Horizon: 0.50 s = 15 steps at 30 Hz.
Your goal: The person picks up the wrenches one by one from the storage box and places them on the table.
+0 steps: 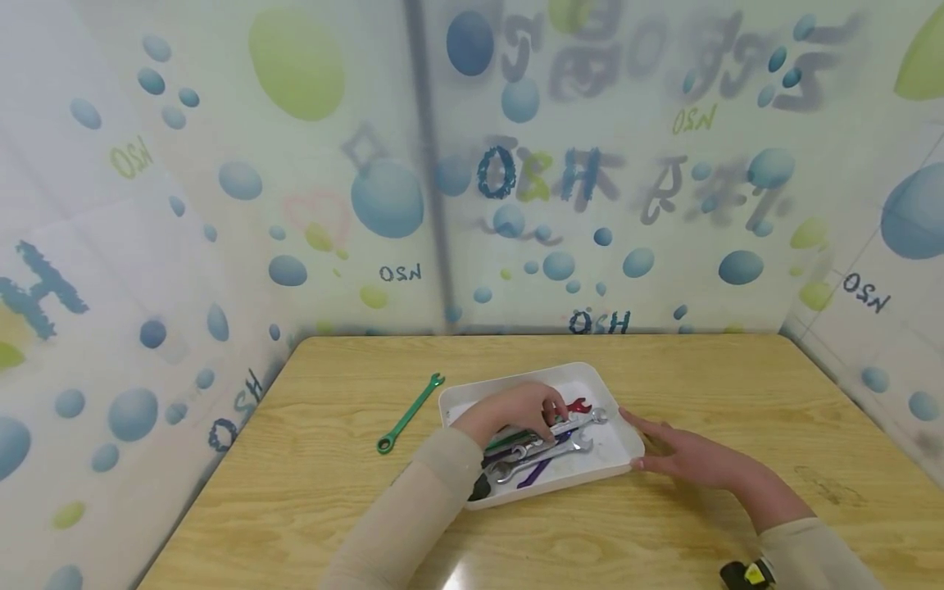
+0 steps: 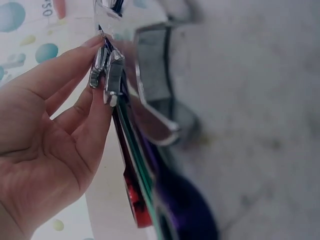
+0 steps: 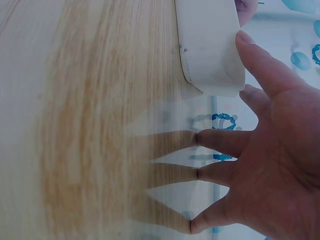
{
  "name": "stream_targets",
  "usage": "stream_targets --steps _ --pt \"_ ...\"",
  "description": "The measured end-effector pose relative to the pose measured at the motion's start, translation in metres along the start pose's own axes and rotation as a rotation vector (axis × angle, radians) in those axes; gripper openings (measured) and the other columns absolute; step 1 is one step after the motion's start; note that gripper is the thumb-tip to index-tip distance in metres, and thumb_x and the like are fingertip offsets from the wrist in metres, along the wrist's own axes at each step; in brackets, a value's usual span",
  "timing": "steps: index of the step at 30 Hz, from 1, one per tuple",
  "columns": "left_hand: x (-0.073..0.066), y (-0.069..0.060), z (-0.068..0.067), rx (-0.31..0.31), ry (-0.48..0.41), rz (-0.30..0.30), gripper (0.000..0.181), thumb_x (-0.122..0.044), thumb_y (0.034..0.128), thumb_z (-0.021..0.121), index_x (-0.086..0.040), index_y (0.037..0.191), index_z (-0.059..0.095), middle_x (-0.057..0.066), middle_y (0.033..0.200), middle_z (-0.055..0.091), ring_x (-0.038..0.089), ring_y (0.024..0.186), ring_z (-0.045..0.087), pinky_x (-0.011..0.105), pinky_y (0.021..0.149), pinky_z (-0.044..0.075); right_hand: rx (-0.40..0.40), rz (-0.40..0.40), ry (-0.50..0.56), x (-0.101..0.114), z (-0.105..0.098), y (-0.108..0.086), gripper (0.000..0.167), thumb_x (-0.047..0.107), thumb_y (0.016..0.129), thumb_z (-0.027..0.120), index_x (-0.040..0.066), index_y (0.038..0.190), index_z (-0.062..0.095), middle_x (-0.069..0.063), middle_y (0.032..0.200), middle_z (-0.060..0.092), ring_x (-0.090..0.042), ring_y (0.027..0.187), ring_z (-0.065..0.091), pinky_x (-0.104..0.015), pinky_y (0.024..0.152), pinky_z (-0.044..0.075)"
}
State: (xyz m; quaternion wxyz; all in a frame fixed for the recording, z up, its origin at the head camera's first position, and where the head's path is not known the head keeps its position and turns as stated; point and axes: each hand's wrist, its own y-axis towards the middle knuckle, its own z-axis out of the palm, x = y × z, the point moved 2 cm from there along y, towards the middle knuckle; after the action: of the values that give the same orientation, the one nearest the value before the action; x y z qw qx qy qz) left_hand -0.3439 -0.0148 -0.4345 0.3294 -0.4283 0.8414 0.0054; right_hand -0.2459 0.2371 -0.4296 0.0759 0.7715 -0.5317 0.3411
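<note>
A white tray (image 1: 542,487) on the wooden table holds several wrenches. Reaching in from the left, my left hand (image 1: 524,404) pinches a silver wrench (image 1: 599,415) among the others. In the left wrist view, the fingers meet at that wrench's silver end (image 2: 99,65). Around it lie another silver wrench (image 1: 509,469), a red wrench (image 1: 581,406), a purple wrench (image 1: 533,474) and a green one (image 1: 509,443), partly covered by the hand. At the tray's right end, my right hand (image 1: 696,455) touches the wall with its fingers spread.
A green wrench (image 1: 410,416) lies on the table (image 1: 310,492) left of the tray. At the lower right, a black and yellow object (image 1: 745,574) sits beside the right sleeve. Patterned walls (image 1: 516,246) stand behind the table and along its sides.
</note>
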Motion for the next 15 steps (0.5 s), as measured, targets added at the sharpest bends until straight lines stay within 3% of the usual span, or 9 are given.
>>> stream_targets --steps 10,15 --pt "0.0071 -0.0003 -0.0003 0.040 -0.064 0.026 0.033 -0.012 0.0805 0.081 -0.023 0.110 0.070 -0.005 0.086 0.064 0.011 0.076 0.058 0.025 0.071 0.048 -0.005 -0.006 -0.003 -0.0001 -0.0003 -0.0001 0.079 0.046 0.092 0.063 0.016 0.155 0.025 -0.027 0.154 0.025 -0.060 0.134 0.017 -0.072 0.100 0.021" --pt "0.0069 -0.0061 -0.0039 0.061 -0.091 0.001 0.035 -0.013 0.0821 0.080 -0.025 0.114 0.070 -0.007 0.089 0.064 0.012 0.079 0.059 0.029 0.071 0.048 -0.008 -0.008 -0.007 -0.0006 -0.0004 0.0000 0.079 0.046 0.092 0.063 0.015 0.155 0.025 -0.028 0.153 0.025 -0.060 0.134 0.017 -0.072 0.100 0.022"
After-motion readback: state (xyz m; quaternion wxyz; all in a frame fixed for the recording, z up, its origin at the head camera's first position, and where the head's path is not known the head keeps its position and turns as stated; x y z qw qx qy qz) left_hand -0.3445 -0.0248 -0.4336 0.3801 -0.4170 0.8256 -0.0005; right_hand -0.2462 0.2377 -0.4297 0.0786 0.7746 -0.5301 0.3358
